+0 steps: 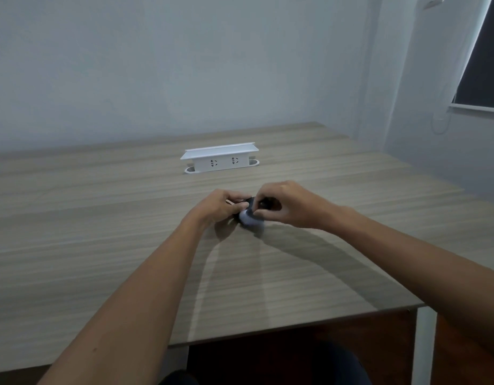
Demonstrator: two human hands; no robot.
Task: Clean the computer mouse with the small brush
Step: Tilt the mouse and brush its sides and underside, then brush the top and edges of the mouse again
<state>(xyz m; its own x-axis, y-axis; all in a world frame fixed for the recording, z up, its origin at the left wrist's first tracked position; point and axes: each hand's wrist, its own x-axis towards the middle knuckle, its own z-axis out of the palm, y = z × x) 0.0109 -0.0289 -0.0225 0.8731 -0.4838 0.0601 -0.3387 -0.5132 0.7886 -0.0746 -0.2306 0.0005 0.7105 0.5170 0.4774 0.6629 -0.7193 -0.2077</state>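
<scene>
A dark computer mouse (247, 216) rests on the wooden table (101, 232), with a pale glare on its near end; both hands cover most of it. My right hand (287, 205) curls over the mouse from the right, fingertips pressed on its top. My left hand (221, 205) is closed at the mouse's left side, and a thin pale stick, seemingly the handle of the small brush (231, 202), pokes out between its fingers. The bristles are hidden.
A white socket box (221, 159) stands on the table behind the hands, close to the wall. The table's front edge (296, 326) runs near my body, with a white leg (423, 343) at the right. A dark window (484, 65) is at the upper right.
</scene>
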